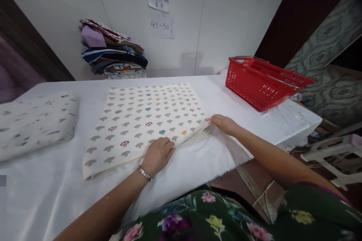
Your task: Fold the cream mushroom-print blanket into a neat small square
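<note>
The left hand (157, 154) is gripping, with curled fingers, the near edge of the mushroom cloth (141, 120), which is lying folded on the white table (56, 188). The right hand (226, 124) is touching its right corner; pinching or not, I cannot tell. A red basket (263, 83) is standing further right.

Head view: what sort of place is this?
Probably a textile shop or workroom: a stack of folded fabrics by the wall, a red shopping basket on the table, and a folded mushroom-print cloth touched by the left hand and right hand.
</note>
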The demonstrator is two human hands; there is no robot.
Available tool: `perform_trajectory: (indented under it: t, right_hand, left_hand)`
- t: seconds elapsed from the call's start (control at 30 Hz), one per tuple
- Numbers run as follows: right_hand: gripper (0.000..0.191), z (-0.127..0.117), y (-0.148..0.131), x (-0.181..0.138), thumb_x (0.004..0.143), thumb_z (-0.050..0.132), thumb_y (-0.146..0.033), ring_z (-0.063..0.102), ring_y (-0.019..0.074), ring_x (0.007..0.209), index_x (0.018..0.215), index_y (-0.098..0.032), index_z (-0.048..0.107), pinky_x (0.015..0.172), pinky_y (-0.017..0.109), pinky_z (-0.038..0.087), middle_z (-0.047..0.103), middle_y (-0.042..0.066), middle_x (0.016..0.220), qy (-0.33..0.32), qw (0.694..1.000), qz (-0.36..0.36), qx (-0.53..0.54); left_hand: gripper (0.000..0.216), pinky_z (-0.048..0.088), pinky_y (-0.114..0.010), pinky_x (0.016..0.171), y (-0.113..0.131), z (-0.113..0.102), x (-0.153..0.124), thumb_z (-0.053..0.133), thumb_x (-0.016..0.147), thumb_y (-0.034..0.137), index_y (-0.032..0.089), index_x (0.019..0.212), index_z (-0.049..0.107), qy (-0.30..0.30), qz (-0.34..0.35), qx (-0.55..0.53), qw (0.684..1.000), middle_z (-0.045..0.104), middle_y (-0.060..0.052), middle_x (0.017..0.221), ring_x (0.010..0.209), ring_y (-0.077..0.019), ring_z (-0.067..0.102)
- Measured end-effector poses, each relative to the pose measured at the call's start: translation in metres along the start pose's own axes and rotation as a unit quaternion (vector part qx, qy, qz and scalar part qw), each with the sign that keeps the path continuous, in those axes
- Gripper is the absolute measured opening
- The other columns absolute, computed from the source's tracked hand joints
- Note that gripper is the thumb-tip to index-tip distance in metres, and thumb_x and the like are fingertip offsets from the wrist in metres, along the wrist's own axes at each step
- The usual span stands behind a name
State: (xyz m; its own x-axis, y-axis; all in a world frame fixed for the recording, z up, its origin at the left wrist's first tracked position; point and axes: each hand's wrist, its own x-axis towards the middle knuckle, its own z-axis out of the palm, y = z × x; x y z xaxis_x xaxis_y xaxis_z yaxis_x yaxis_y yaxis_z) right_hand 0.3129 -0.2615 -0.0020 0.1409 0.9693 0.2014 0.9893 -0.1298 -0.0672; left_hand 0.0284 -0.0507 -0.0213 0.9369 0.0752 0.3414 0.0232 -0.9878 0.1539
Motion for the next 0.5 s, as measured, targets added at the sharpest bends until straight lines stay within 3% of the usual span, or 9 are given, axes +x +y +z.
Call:
perform_trajectory:
  t: [0.13, 0.33, 0.5]
  right_hand:
    - [0.028, 0.004, -0.002, -0.006, 0.088, 0.036, -0.016, 0.053, 0.018, 0.102, 0.107, -0.019, 0.057, 0.083, 0.031, 0.045, 0.058, 0.008, 0.111, -0.056, 0.998, -0.024, -0.013]
    - [0.026, 0.003, -0.009, -0.01, 0.088, 0.035, -0.018, 0.056, 0.0178, 0.09, 0.101, -0.021, 0.057, 0.073, 0.029, 0.044, 0.059, 0.006, 0.107, -0.067, 0.997, 0.033, -0.002]
    - [0.028, 0.001, -0.006, -0.013, 0.085, 0.038, -0.016, 0.053, 0.0193, 0.103, 0.101, -0.022, 0.06, 0.08, 0.031, 0.044, 0.054, 0.007, 0.119, -0.082, 0.996, -0.007, 0.016]
  left_hand:
    - [0.015, 0.041, -0.033, 0.071, 0.0, 0.0, 0.0, 0.044, 0.088, 0.023, 0.019, 0.089, 0.058, -0.004, -0.005, 0.002, 1.0, 0.057, -0.005, 0.086, 0.082, -0.019, 0.051]
    - [0.013, 0.041, -0.034, 0.072, 0.0, -0.001, 0.0, 0.046, 0.086, 0.023, 0.02, 0.09, 0.058, -0.008, -0.006, 0.002, 1.0, 0.057, -0.005, 0.087, 0.082, -0.0191, 0.051]
    - [0.014, 0.041, -0.034, 0.072, 0.0, 0.001, 0.0, 0.045, 0.087, 0.023, 0.02, 0.09, 0.058, -0.006, -0.008, 0.006, 1.0, 0.057, -0.005, 0.087, 0.082, -0.0192, 0.051]
